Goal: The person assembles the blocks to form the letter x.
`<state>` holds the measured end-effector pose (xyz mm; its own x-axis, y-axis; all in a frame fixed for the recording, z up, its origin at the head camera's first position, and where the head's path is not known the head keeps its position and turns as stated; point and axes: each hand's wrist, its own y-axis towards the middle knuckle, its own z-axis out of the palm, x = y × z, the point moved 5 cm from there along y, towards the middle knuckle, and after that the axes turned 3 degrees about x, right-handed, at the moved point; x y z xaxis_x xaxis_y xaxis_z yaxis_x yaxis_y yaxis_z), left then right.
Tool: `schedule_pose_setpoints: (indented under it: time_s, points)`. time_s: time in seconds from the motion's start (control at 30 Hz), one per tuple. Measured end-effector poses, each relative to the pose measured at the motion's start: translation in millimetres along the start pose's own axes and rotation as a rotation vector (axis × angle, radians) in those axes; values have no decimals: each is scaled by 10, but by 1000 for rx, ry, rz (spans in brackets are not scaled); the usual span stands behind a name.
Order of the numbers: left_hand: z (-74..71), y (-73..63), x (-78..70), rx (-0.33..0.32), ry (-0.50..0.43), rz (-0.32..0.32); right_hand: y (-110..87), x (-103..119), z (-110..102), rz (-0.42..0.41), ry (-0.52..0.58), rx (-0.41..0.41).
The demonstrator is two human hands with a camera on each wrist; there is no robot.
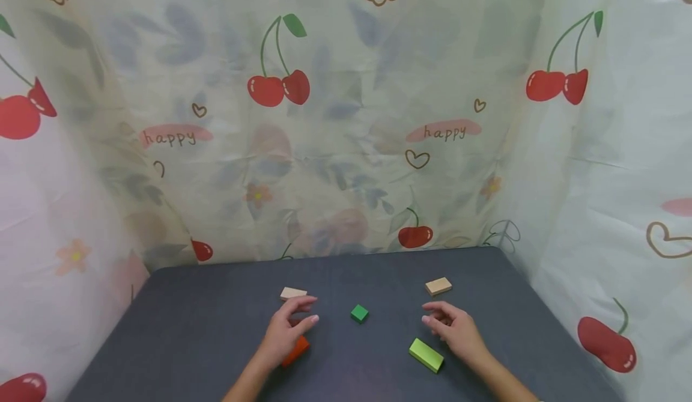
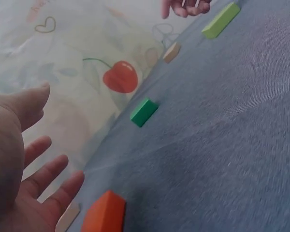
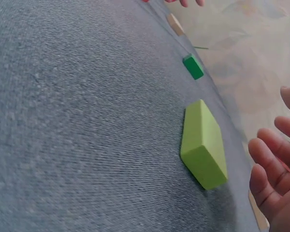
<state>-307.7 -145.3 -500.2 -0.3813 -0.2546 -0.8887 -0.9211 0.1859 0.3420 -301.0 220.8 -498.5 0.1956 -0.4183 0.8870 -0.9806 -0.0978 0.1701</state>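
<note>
My left hand [image 1: 285, 328] hovers over the table with loosely bent fingers and nothing in its grasp. Partly hidden under it lies an orange-red block [image 1: 295, 352], and just beyond its fingers is a pale wooden block [image 1: 294, 293]. On the other side, my right hand [image 1: 454, 328] is also empty, its fingers relaxed, beside a lime-green block [image 1: 426, 355]. A second wooden block [image 1: 438, 286] lies beyond that hand. Between the two hands sits a small dark green block [image 1: 359, 313]. In the right wrist view the lime-green block [image 3: 203, 145] stands apart from the fingers.
A dark grey cloth-covered table [image 1: 205, 306] carries all the blocks. Behind it and along both sides hangs a pale curtain [image 1: 335, 149] printed with cherries, hearts and flowers, meeting the table's back edge.
</note>
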Motion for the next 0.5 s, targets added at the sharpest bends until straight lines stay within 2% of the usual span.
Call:
schedule_pose_setpoints:
  time_s: [0.17,0.37,0.5]
  points:
    - [130,11,18,68,-13,-38,3,-11,79,-9,-30,76]
    - [256,49,42,89,-73,-32,5,-60,141,1,-76,110]
    - [344,78,41,86,-35,-9,3,-81,176,5,-101,148]
